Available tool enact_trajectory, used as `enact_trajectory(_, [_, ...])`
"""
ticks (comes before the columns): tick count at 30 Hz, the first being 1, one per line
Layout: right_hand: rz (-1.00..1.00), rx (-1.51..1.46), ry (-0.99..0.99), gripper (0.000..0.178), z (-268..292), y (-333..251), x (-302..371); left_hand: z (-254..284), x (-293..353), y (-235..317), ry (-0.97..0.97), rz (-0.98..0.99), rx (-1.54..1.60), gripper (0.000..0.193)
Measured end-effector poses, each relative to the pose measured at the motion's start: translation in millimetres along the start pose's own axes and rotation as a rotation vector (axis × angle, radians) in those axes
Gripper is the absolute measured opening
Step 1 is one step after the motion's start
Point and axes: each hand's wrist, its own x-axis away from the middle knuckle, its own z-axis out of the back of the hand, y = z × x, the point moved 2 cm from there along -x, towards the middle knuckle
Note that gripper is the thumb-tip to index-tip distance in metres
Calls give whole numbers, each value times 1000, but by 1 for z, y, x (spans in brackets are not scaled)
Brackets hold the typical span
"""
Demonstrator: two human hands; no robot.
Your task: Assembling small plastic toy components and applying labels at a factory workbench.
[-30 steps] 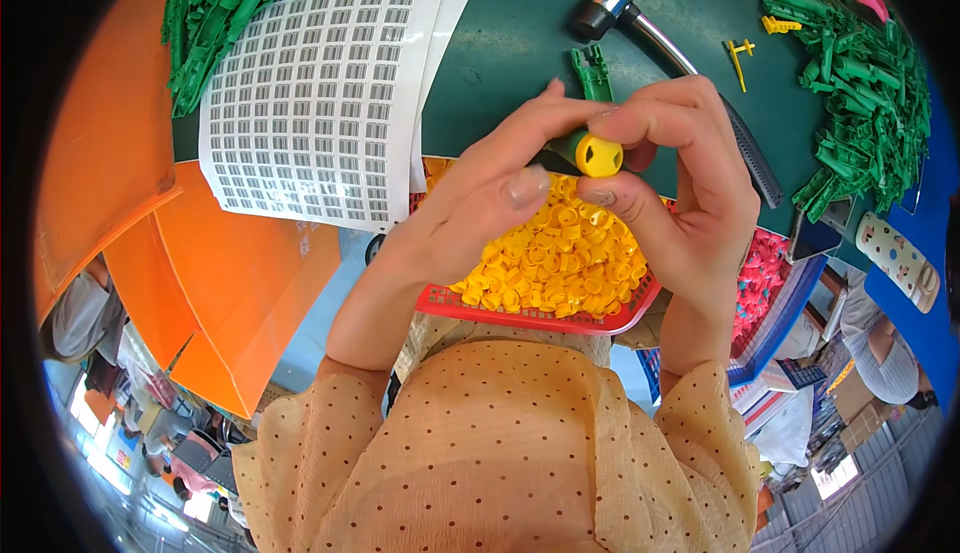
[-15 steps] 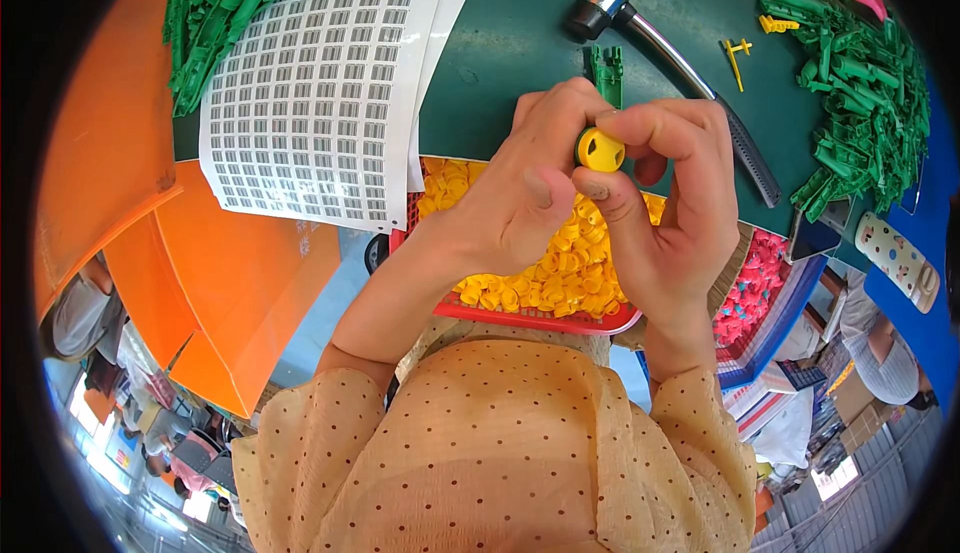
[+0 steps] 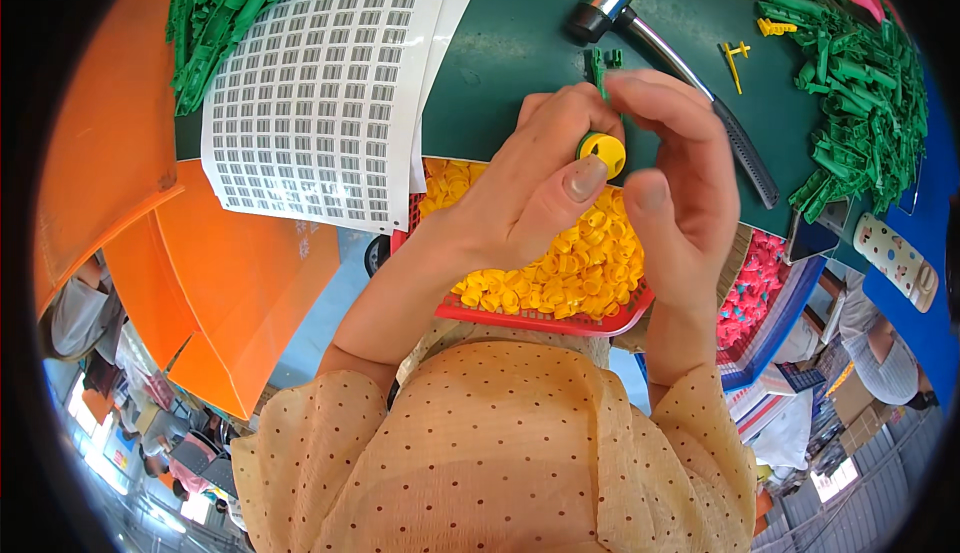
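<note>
My left hand (image 3: 530, 173) is closed on a green plastic part (image 3: 599, 65), whose far end sticks out beyond my knuckles. A round yellow cap (image 3: 612, 151) sits at the near end of that part, and my left thumb presses on its face. Most of the green part is hidden by my fingers. Just right of the cap, my right hand (image 3: 695, 193) has its thumb and curved fingers apart, with nothing seen between them. Below both hands lies a red basket (image 3: 590, 327) filled with small yellow caps (image 3: 560, 278).
A mallet (image 3: 690, 68) lies on the green table (image 3: 490, 63). Green part piles stand at the far left (image 3: 225, 13) and right (image 3: 865, 83). Printed sticker sheets (image 3: 310, 103) overhang the front edge. Pink pieces (image 3: 752, 288) fill a crate at right, near a phone case (image 3: 895, 258).
My right fingers and thumb have let go of the yellow cap and spread apart. My left thumb has moved onto the cap's face.
</note>
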Motion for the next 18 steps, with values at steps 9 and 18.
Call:
enact_trajectory(9, [-96,-175,-47,35,-25,18,-5,-1,0,-3,64,-59,-55,37])
enact_trajectory(18, [-94,-255,1,30,-30,19,-3,-1,2,-8,89,-85,-69,34])
